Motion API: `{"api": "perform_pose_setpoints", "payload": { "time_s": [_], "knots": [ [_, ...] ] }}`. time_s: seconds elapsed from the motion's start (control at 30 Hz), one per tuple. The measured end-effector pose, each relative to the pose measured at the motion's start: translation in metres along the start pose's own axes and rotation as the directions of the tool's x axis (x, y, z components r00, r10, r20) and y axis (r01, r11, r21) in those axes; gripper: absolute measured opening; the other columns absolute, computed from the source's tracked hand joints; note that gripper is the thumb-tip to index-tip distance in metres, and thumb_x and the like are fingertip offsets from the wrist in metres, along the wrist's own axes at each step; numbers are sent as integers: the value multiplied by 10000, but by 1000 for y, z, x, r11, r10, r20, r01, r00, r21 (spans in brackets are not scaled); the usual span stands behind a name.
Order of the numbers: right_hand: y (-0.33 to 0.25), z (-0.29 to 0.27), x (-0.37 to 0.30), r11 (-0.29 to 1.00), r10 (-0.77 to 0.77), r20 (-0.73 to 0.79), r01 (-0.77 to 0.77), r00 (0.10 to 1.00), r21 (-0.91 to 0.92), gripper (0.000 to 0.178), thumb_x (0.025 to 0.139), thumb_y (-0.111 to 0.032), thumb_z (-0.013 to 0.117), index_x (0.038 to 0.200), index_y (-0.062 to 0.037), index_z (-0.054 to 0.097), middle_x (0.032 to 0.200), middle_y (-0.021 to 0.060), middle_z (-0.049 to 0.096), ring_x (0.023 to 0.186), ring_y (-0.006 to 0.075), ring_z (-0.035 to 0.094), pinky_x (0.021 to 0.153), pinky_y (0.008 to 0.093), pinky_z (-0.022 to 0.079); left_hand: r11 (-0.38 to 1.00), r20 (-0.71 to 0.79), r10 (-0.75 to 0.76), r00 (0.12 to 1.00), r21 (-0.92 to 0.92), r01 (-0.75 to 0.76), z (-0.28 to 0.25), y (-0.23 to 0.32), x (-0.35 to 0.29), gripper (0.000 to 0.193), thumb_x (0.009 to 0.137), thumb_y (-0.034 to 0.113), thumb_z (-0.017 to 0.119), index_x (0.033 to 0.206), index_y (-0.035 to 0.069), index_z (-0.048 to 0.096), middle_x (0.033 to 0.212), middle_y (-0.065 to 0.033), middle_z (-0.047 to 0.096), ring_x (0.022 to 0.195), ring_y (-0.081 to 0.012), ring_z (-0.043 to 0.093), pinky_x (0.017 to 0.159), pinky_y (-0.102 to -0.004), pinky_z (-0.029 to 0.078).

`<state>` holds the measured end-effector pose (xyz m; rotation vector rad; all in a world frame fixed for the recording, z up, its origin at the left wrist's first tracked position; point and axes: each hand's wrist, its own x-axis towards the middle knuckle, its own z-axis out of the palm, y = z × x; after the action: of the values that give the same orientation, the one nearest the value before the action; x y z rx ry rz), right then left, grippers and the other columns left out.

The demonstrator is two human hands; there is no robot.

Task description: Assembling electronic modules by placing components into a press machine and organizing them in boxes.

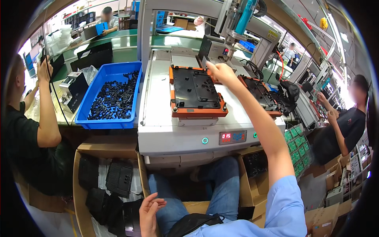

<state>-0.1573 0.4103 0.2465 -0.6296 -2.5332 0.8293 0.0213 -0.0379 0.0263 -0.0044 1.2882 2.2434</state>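
My right hand (222, 74) reaches out to the far right corner of a black plastic panel (194, 89). Its fingers are pinched together, and whatever lies between them is too small to make out. The panel lies flat in an orange fixture (200, 113) on the grey machine bed. Low over my lap, beside the cardboard box on the left, my left hand (149, 211) is held with loosely bent fingers apart and nothing in it. A second orange fixture (245, 83) with a black panel (258, 93) sits to the right, partly covered by my right forearm.
A blue bin (135, 112) of small black plastic parts stands left of the machine bed (158, 130). Below it, a cardboard box (77, 185) holds black housings. A blue cylinder (245, 17) hangs above the bed. People work on both sides (29, 130) (341, 122).
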Motion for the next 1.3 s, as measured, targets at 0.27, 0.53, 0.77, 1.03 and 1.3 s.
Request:
{"api": "perform_pose_setpoints", "payload": {
  "time_s": [0.27, 0.53, 0.77, 1.03, 1.3],
  "knots": [
    [-12, 5, -173, 986, -153, -108, 144, 982, -85, 327, 875, -332, 632, 945, -13, 617, 812, 49, 606, 669, 132, 528, 624, 273, 425, 993, -210, 86, 974, 92, -68, -27, 10, 4, 341, 894, 168, 600, 1182, 2, 527, 962, -110, 641, 872, -209, 641, 785, -301, 514],
    [14, 11, -163, 945, -246, -286, 295, 926, 142, 167, 912, -175, 602, 969, -21, 631, 902, -2, 579, 848, 76, 522, 761, 222, 414, 995, -112, 75, 991, 75, -67, -11, 5, 6, 318, 921, 147, 560, 1192, -16, 529, 1010, -128, 632, 930, -214, 625, 837, -318, 496],
    [3, 13, -178, 932, -346, -242, 362, 907, 25, 244, 918, -179, 588, 1102, -22, 623, 1006, 17, 599, 915, 86, 523, 835, 230, 383, 704, -334, 404, 852, 708, -57, -78, -10, -22, 246, 908, 109, 564, 1132, 9, 584, 1009, -91, 656, 931, -137, 605, 835, -274, 464],
    [41, 48, -284, 828, -558, -339, 536, 757, -165, 195, 866, -7, 575, 1054, -22, 624, 1044, 133, 624, 979, 275, 582, 876, 356, 443, 190, 20, 433, 901, 975, -113, -152, -20, 53, 417, 806, 93, 650, 1206, 35, 550, 1165, -178, 582, 1111, -299, 545, 951, -358, 423],
    [93, 76, -357, 900, -435, -130, 434, 891, -36, 437, 780, -41, 653, 1204, -36, 550, 1156, 102, 594, 1033, 271, 552, 887, 369, 418, -354, -210, 428, 879, 856, 377, -218, -86, 146, 965, 751, 337, 732, 1489, 234, 118, 1499, -248, 113, 1285, -528, 243, 962, -651, 297]
  ]
}}
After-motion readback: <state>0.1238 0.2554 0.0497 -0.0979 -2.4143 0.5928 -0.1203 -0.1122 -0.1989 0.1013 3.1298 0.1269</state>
